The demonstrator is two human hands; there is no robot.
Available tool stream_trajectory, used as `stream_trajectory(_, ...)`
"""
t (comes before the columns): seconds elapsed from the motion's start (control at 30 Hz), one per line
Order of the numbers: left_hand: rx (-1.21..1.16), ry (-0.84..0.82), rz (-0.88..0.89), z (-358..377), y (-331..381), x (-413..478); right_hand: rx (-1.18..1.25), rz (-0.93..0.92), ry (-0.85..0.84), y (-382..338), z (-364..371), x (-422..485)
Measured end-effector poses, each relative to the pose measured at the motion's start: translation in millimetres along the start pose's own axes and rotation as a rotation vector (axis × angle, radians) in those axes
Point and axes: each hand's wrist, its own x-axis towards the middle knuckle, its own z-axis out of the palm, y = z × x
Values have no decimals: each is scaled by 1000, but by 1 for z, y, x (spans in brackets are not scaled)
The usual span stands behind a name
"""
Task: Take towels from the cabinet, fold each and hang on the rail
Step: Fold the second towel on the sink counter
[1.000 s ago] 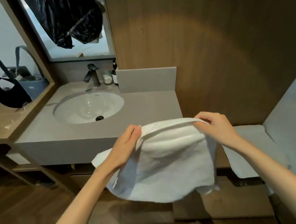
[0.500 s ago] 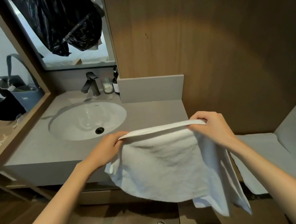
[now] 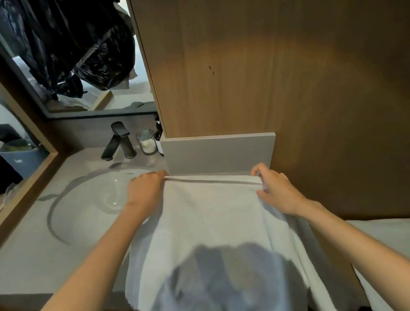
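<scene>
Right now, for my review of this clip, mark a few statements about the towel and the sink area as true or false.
1. The left hand and right hand both grip the far edge of the white towel. True.
2. The white towel hangs on a rail. False: it is spread over the grey countertop, right of the basin.
3. The faucet is black. True.
4. The glass jar stands left of the faucet. False: it stands right of it.

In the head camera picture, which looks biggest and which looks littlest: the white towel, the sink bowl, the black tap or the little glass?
Largest to smallest:
1. white towel, though being nearest the camera makes it look bigger
2. sink bowl
3. black tap
4. little glass
</scene>
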Motion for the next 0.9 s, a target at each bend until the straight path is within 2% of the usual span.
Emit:
stream_trajectory(0.2,174,-12,-54,22,9,58,-74,8,82,16,9,60)
stream_trajectory(0.3,188,-34,-43,36,13,74,-57,75,63,30,23,81)
stream_trajectory(0.43,94,85,1,72,16,77,-2,142,124,55,55,97)
stream_trajectory(0.53,-88,144,49,98,46,55,30,219,100,62,77,106)
stream_trajectory(0.57,-170,107,97,106,61,43,10,245,89,64,83,108)
stream_trajectory(0.63,-285,-108,195,121,91,20,-28,288,92,67,90,110)
stream_trajectory(0.7,-287,-404,217,134,110,2,-16,312,92,72,95,112)
stream_trajectory(0.73,-253,-477,227,139,114,-3,2,317,97,75,96,113)
stream_trajectory(0.9,-172,-522,266,141,113,2,15,289,166,93,87,94)
